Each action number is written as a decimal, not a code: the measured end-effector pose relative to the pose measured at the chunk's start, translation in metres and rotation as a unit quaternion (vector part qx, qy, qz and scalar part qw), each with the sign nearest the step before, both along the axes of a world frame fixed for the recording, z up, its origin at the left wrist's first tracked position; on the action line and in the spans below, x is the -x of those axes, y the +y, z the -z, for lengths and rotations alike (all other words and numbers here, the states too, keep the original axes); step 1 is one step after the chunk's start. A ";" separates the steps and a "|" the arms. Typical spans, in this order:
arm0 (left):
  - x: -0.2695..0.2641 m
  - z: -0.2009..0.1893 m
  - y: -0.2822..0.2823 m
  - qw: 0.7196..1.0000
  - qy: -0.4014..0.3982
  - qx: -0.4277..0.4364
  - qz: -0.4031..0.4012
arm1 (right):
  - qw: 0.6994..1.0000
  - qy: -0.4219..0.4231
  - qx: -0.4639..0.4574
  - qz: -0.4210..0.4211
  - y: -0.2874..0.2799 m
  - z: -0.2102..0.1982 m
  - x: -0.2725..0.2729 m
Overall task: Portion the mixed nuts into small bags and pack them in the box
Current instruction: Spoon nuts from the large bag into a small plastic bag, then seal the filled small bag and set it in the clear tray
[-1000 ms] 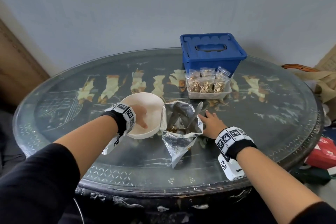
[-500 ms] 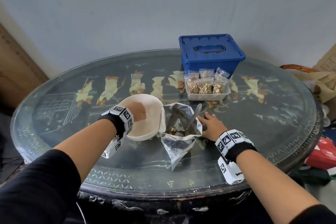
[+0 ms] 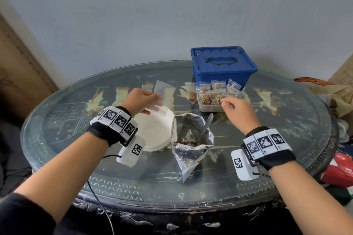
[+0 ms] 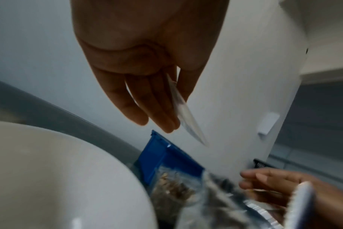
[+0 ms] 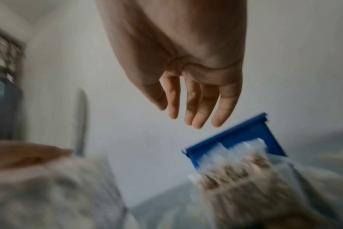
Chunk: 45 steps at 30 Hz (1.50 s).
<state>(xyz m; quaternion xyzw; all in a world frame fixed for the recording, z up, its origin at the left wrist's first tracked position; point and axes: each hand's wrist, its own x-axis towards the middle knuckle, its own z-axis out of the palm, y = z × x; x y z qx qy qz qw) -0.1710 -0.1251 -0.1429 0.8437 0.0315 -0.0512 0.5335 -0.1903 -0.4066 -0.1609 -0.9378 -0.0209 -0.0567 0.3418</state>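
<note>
My left hand (image 3: 155,99) is raised over the white bowl (image 3: 156,131) and pinches an empty clear small bag (image 3: 165,92) between thumb and fingers. The left wrist view shows that bag (image 4: 186,115) edge-on. My right hand (image 3: 227,104) hovers above the table with relaxed fingers (image 5: 198,108) and holds nothing. Between the hands stands the open foil bag of mixed nuts (image 3: 191,145) with a metal spoon (image 3: 207,122) leaning in it. Behind it a clear tray (image 3: 212,108) holds several filled small bags (image 3: 210,98). The blue box (image 3: 222,66) sits at the back with its lid on.
The round glass-topped table (image 3: 267,139) has its rim close to me. A cardboard sheet (image 3: 21,74) leans at the left wall. Red packaging (image 3: 338,168) and cloth lie off the table's right side.
My left hand has lifted out of the bowl with a clear bag in its fingers. My right hand has risen off the table beside the foil bag, toward the tray.
</note>
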 end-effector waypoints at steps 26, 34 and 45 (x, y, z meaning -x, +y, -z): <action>0.081 0.013 -0.041 0.952 -0.279 -0.119 -0.023 | 0.956 -0.222 -0.190 -0.011 0.092 -0.012 0.067; 0.087 0.025 -0.052 0.944 -0.295 -0.147 -0.012 | 0.954 -0.171 -0.247 -0.004 0.099 -0.006 0.083; 0.086 0.023 -0.042 0.913 -0.359 -0.191 -0.019 | 0.953 -0.118 -0.278 -0.037 0.097 -0.011 0.088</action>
